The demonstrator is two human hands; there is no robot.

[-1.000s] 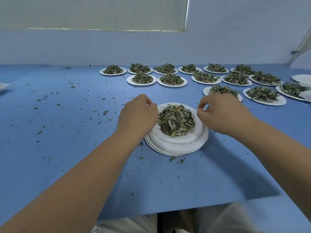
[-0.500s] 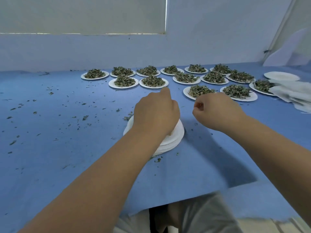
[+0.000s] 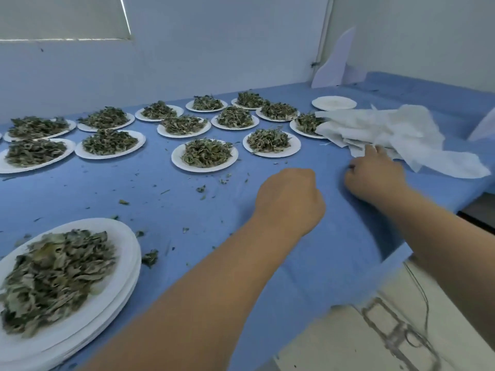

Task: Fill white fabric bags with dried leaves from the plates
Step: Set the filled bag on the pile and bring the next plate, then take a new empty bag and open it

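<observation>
Head view: we see the right hand (image 3: 375, 174) stretched out to the heap of white fabric bags (image 3: 417, 129) at the far right of the blue worktop (image 3: 187, 202). Two of its fingers (image 3: 371, 150) lie straight against the heap's near edge while the thumb sits back from the cloth, so we judge that no bag is pinched yet. The left hand (image 3: 290, 199) hovers over bare worktop with its fingers curled into a fist, and nothing shows in it. We take it as waiting to help open a bag.

The dried leaves (image 3: 53, 274) we would fill from sit heaped on the top of a stack of white paper plates (image 3: 128, 269) at the near left, well apart from the bags. The stack beneath suggests emptied plates are kept under the working one. Farther back, more leaf-filled plates (image 3: 176, 159) wait in rows, and one empty plate (image 3: 334, 103) lies just behind the bags. Leaf crumbs (image 3: 201, 188) scatter between. The bags lie loose and overlapping, so lifting a single one may drag its neighbours
</observation>
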